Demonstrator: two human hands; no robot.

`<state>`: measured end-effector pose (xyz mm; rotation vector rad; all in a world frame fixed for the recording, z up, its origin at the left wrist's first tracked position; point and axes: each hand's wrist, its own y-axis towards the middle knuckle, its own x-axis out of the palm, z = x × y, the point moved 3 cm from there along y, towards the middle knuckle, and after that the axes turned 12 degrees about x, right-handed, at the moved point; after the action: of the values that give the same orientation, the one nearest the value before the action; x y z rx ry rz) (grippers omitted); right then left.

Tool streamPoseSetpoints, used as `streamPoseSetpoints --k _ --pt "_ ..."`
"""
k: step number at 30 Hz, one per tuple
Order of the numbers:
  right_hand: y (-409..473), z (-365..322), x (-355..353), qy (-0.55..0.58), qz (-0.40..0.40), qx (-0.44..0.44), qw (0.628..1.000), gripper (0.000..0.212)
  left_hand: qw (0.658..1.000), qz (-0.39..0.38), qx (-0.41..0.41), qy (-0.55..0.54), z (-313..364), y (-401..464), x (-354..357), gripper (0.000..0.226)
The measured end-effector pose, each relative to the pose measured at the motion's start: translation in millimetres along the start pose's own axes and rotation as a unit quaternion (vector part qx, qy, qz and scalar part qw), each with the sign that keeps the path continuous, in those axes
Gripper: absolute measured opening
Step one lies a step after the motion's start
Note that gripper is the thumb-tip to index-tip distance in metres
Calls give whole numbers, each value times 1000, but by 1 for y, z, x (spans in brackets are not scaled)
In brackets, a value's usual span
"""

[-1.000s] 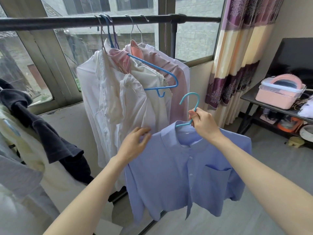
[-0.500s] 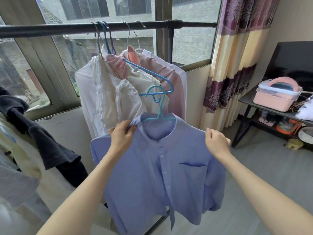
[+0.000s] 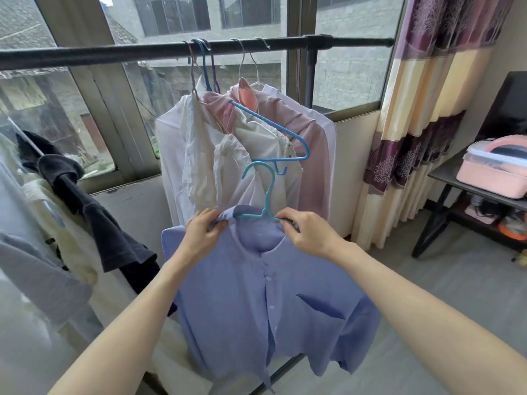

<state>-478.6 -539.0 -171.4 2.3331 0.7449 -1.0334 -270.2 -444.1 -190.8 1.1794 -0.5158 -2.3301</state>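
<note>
A blue shirt (image 3: 256, 309) is held up in front of the body, buttoned down the front and hanging free below both hands. Its collar is gripped on the left side by the left hand (image 3: 202, 235), whose fingers (image 3: 218, 223) are curled round a bunched fold of cloth. On the right side the shirt's neckline and the arm of a teal hanger (image 3: 268, 195) are pinched together by the right hand (image 3: 308, 235). The hanger's shoulders are tucked inside the collar between the two hands, and its hook stands upright above them, caught on nothing. Just behind the hook, white and pink garments (image 3: 228, 143) are crowded together near the right end of a black rail (image 3: 114, 54), with a blue hanger (image 3: 273, 132) slanting across them. A dark garment (image 3: 94, 212) is draped at the left. A striped curtain (image 3: 422, 109) and a pink box (image 3: 496, 166) on a side table (image 3: 445, 178) are seen at the right.
</note>
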Motion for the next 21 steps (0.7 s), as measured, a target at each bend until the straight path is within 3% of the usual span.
streamPoseSetpoints --k 2,4,8,11,16,21 --pt "2 -15 7 14 -20 -10 1000 17 996 -30 -31 77 -2 1 -9 26" --pt "7 -31 12 35 -49 1 998 13 962 -123 -74 234 1 16 -23 14" --pt "24 -79 18 71 -93 22 993 11 868 -269 -106 403 30 50 -71 44" --pt "49 -117 15 106 -107 33 988 19 809 -310 -97 489 47 61 -115 52" --pt "88 -180 2 126 -82 16 989 28 824 -236 -116 501 59 65 -188 41" --pt "120 -248 -15 148 -41 -30 988 29 845 -161 -145 488 34 50 -231 45"
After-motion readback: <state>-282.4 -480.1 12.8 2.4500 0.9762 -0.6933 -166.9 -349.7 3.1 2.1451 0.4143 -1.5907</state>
